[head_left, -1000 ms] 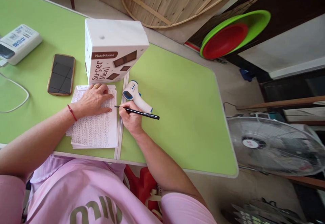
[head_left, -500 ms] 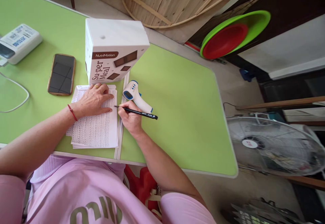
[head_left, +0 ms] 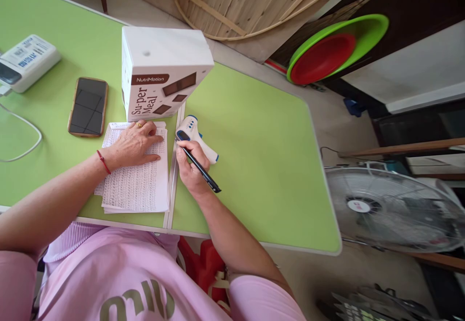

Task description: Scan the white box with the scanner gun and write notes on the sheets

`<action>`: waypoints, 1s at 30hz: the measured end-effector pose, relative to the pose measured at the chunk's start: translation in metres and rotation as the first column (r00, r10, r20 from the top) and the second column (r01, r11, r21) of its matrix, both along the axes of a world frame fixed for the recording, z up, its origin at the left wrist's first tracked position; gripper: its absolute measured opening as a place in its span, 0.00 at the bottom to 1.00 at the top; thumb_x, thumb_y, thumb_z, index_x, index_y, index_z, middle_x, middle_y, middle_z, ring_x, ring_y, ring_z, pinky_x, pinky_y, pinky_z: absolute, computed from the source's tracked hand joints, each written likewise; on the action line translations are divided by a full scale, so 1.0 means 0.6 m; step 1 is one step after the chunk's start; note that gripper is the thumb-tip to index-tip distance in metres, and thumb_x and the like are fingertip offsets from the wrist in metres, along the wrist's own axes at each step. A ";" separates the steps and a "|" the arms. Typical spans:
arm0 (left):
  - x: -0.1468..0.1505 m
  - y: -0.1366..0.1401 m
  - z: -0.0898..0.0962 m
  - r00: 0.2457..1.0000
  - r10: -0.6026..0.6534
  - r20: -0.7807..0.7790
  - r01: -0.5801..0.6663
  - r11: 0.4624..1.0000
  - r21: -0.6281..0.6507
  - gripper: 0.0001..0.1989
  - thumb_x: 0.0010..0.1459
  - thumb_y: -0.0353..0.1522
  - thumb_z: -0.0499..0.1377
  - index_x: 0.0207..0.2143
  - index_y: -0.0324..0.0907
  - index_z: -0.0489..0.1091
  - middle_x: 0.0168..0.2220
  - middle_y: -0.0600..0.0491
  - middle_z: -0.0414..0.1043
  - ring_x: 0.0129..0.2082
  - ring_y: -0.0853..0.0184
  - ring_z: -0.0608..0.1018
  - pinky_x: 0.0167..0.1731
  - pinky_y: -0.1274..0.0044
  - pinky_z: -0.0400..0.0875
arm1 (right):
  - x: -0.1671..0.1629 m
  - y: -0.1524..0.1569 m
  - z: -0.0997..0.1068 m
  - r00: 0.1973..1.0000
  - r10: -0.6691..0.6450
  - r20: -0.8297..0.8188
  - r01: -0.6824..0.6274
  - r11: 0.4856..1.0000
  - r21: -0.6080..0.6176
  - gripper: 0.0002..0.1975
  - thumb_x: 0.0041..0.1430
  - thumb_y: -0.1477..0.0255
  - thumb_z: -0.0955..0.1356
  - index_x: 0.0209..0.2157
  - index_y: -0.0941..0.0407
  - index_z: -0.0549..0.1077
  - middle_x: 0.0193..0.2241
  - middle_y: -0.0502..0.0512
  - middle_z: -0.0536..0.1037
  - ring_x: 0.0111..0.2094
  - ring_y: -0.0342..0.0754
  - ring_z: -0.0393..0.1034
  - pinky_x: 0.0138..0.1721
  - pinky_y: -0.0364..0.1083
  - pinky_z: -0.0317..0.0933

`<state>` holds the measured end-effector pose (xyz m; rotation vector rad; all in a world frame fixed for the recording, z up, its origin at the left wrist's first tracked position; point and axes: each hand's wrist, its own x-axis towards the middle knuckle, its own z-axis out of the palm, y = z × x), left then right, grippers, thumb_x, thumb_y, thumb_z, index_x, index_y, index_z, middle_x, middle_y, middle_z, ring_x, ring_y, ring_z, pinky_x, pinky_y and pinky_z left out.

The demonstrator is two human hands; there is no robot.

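My left hand (head_left: 135,145) lies flat on a stack of paper sheets (head_left: 136,190) covered in rows of small handwriting, its thumb and fingers apart. My right hand (head_left: 193,168) grips a black pen (head_left: 202,170) just right of the stack. The pen's tip points up and left, off the paper, near the thermometer's screen end. Partly behind my right hand is a white and blue infrared thermometer (head_left: 188,126) lying on its side. A white box (head_left: 167,49) marked "Su-per Meal" stands directly beyond the sheets.
A phone (head_left: 88,106) lies left of the box on the green table (head_left: 261,166). Farther left sits a white power bank (head_left: 32,61) with a white cable (head_left: 31,127). A large fan (head_left: 363,207) stands beyond the right edge, with green and red basins (head_left: 323,59) farther back.
My right hand has moved a little right, lifting the pen's tip off the sheets and tilting the pen more steeply. My left hand stays in place on the paper.
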<state>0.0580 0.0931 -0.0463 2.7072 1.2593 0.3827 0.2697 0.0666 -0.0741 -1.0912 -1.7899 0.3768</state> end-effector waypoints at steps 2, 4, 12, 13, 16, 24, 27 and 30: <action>0.001 -0.001 -0.003 0.999 -0.038 0.007 0.037 0.999 0.020 0.22 0.62 0.42 0.64 0.53 0.39 0.76 0.48 0.39 0.70 0.46 0.51 0.72 0.47 0.63 0.69 | 0.001 0.000 0.001 0.999 0.008 0.047 -0.010 0.999 0.042 0.07 0.68 0.68 0.64 0.44 0.53 0.73 0.37 0.56 0.80 0.41 0.50 0.76 0.45 0.52 0.72; 0.002 -0.002 -0.007 0.998 -0.065 0.020 0.064 0.997 0.033 0.21 0.63 0.41 0.64 0.53 0.38 0.76 0.48 0.39 0.71 0.46 0.51 0.73 0.47 0.63 0.70 | 0.000 0.000 0.000 0.997 0.002 0.077 -0.008 0.996 0.086 0.08 0.68 0.69 0.64 0.46 0.52 0.73 0.39 0.57 0.80 0.42 0.51 0.76 0.46 0.53 0.72; -0.001 0.004 -0.008 0.894 0.023 0.448 -0.100 0.984 0.150 0.09 0.61 0.24 0.51 0.40 0.40 0.70 0.38 0.47 0.72 0.37 0.61 0.75 0.39 0.69 0.73 | 0.005 0.002 -0.011 0.975 0.016 0.222 -0.044 0.991 0.123 0.15 0.68 0.75 0.63 0.53 0.53 0.73 0.41 0.59 0.79 0.44 0.54 0.74 0.46 0.58 0.73; -0.004 0.007 -0.009 0.835 0.037 0.548 -0.165 0.969 0.185 0.08 0.61 0.24 0.52 0.39 0.41 0.67 0.37 0.49 0.71 0.37 0.62 0.75 0.38 0.70 0.73 | 0.007 0.003 -0.011 0.971 0.024 0.237 -0.055 0.991 0.123 0.15 0.68 0.75 0.62 0.53 0.53 0.74 0.40 0.59 0.79 0.43 0.54 0.74 0.45 0.58 0.73; -0.015 0.021 -0.019 0.625 0.073 0.777 -0.372 0.903 0.214 0.09 0.62 0.32 0.59 0.43 0.45 0.62 0.42 0.49 0.66 0.43 0.59 0.73 0.44 0.65 0.72 | 0.008 0.003 -0.013 0.962 0.072 0.262 -0.107 0.987 0.123 0.17 0.68 0.77 0.62 0.53 0.53 0.74 0.40 0.59 0.79 0.42 0.54 0.73 0.43 0.57 0.73; -0.058 0.076 -0.077 0.510 0.233 0.828 -0.424 0.906 0.006 0.49 0.50 0.57 0.69 0.64 0.50 0.48 0.65 0.41 0.51 0.68 0.45 0.58 0.65 0.53 0.57 | -0.003 -0.010 -0.013 0.880 0.152 0.451 -0.202 0.977 0.064 0.19 0.66 0.81 0.61 0.52 0.58 0.78 0.37 0.60 0.76 0.39 0.53 0.68 0.41 0.54 0.68; -0.062 0.084 -0.072 0.575 0.231 0.785 -0.320 0.946 -0.044 0.51 0.53 0.56 0.68 0.68 0.49 0.46 0.68 0.39 0.49 0.71 0.45 0.54 0.67 0.54 0.55 | -0.004 -0.014 -0.015 0.831 0.168 0.531 -0.202 0.979 0.005 0.20 0.64 0.82 0.62 0.52 0.57 0.78 0.37 0.60 0.75 0.40 0.54 0.66 0.41 0.54 0.65; -0.063 0.082 -0.054 0.632 0.253 0.733 -0.296 0.952 -0.074 0.44 0.60 0.50 0.66 0.69 0.49 0.47 0.65 0.39 0.55 0.70 0.46 0.55 0.65 0.53 0.60 | -0.004 -0.016 -0.016 0.814 0.170 0.555 -0.201 0.980 -0.005 0.21 0.64 0.82 0.62 0.53 0.55 0.78 0.37 0.59 0.74 0.39 0.53 0.65 0.40 0.53 0.64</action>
